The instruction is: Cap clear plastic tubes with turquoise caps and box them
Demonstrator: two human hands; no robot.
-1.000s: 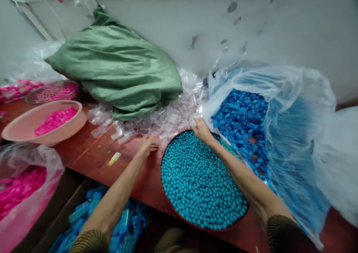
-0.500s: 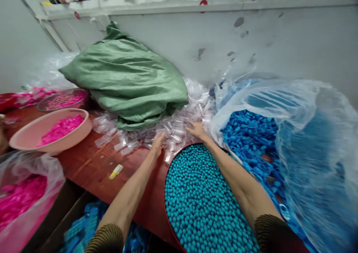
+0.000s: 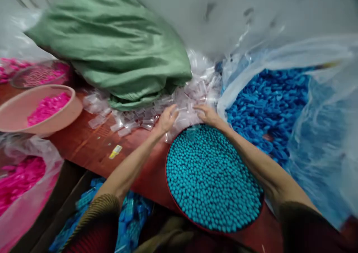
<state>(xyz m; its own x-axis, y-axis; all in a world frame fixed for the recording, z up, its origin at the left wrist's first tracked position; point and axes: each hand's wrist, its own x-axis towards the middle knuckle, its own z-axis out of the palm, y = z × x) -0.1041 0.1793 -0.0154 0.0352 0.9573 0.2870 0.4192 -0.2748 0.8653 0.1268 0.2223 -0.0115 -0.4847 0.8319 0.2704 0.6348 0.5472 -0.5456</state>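
Both my hands reach into a pile of clear plastic tubes or sleeves point(image 3: 148, 120) beyond the bowl. My left hand point(image 3: 167, 119) is at the near edge of the pile, fingers stretched out and slightly blurred. My right hand point(image 3: 209, 115) lies over the pile's right part with its fingers extended, just past the bowl's far rim. I make out nothing gripped in either hand. Between my forearms stands a round red-rimmed bowl point(image 3: 167, 171) full of small teal balls point(image 3: 212, 178).
A green sack point(image 3: 120, 47) leans behind the tubes. At right, a clear plastic bag point(image 3: 330, 133) holds blue plastic pieces point(image 3: 268, 107). Leftward are a pale pink basin point(image 3: 63, 116) and a bag of pink pieces point(image 3: 22, 182). Blue pieces point(image 3: 131, 215) lie below the table edge.
The view has tipped downward, so the scene sits higher. My left hand has moved right and a little forward among the tubes; my right hand has shifted slightly right.
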